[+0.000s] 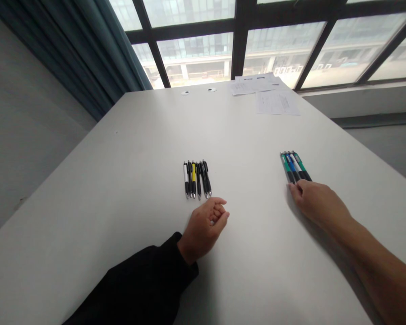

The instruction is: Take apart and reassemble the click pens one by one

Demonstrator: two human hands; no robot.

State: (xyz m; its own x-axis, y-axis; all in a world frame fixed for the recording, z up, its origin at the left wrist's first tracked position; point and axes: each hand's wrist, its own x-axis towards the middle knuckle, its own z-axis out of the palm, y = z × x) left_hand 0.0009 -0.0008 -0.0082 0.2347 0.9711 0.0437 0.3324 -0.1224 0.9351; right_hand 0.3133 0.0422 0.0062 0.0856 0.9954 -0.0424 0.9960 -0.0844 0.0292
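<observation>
A row of several click pens (194, 174) lies on the white table (149, 149), side by side with tips toward me; one has a white barrel, one yellow, the others are black. Just below these tips is my left hand (205, 225), its fingers loosely curled and thumb and index finger apart, with nothing visible in it. To the right, my right hand (316, 198) is closed over the lower ends of a second bunch of several pens (292, 164) in green, blue and white with black grips. The hand hides their tips.
Paper sheets (257, 88) lie at the far right of the table. Two small round table fittings (212, 90) sit near the far edge. Beyond stand a dark-framed window (242, 36) and a blue curtain (98, 49) on the left.
</observation>
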